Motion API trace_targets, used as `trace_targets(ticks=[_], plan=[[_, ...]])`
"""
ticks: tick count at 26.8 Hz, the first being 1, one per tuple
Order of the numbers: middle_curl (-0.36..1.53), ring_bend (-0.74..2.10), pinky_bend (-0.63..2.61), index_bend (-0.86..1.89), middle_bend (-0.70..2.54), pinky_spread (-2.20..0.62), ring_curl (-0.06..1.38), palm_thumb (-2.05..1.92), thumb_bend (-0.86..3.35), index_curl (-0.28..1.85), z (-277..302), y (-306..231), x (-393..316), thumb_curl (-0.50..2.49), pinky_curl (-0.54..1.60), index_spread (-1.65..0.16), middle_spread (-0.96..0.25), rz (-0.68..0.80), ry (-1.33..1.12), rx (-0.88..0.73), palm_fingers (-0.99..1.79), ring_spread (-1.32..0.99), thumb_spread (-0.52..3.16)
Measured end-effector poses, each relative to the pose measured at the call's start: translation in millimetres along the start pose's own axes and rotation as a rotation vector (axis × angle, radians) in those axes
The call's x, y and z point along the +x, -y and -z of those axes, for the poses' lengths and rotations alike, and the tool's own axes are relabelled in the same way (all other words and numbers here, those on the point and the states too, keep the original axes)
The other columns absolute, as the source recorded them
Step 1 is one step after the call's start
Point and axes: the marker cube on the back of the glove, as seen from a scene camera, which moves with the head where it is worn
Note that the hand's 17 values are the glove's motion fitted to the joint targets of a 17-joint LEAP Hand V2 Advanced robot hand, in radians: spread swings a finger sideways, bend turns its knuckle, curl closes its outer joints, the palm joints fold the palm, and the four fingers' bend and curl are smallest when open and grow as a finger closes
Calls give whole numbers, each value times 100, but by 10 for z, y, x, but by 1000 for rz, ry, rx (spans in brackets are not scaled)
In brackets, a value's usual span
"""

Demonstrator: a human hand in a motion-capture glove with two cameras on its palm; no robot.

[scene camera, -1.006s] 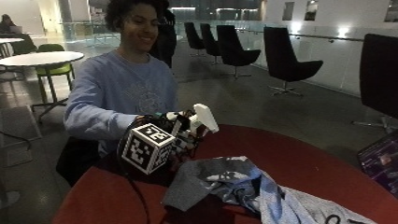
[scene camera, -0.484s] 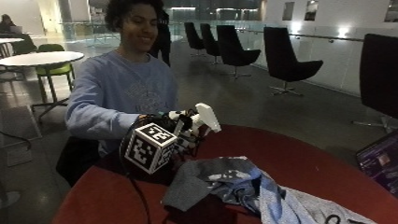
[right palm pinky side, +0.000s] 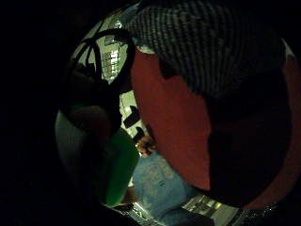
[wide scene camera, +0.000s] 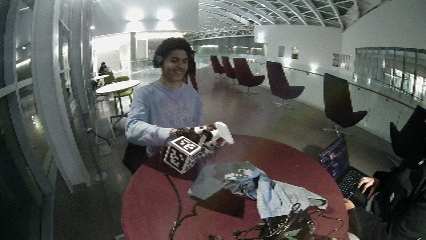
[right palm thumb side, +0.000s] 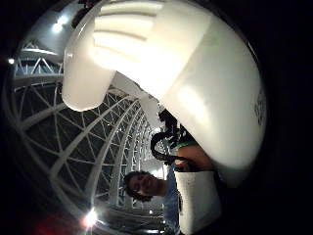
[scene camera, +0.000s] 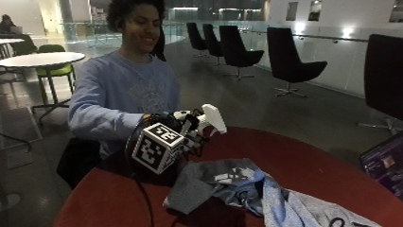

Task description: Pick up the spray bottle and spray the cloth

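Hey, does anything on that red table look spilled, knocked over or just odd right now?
Nothing looks spilled or damaged. The cloth lies crumpled in a heap on the red table, not spread flat. The gloved right hand holds the spray bottle above it.

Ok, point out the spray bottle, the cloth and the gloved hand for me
spray bottle [scene camera: 211, 118], outside view, on its white spray head.
cloth [scene camera: 217, 182], outside view, on its grey folds on the table.
gloved right hand [scene camera: 182, 130], outside view, on the fingers gripping the bottle.

White-headed spray bottle [scene camera: 211, 118] above crumpled grey-blue cloth [scene camera: 252, 189]
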Motion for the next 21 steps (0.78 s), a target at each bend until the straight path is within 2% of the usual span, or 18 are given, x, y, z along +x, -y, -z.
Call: trace_targets(ticks=[17,21], plan=[[47,62,35,8,33,10,42,75,-2,19,-60,44,29,55,39,-18,-1,-15,7,3,107,-1,105],[48,62,35,7,33,10,42,75,-2,19,-177,51,-16,55,39,-18,-1,46,26,22,107,-1,106]])
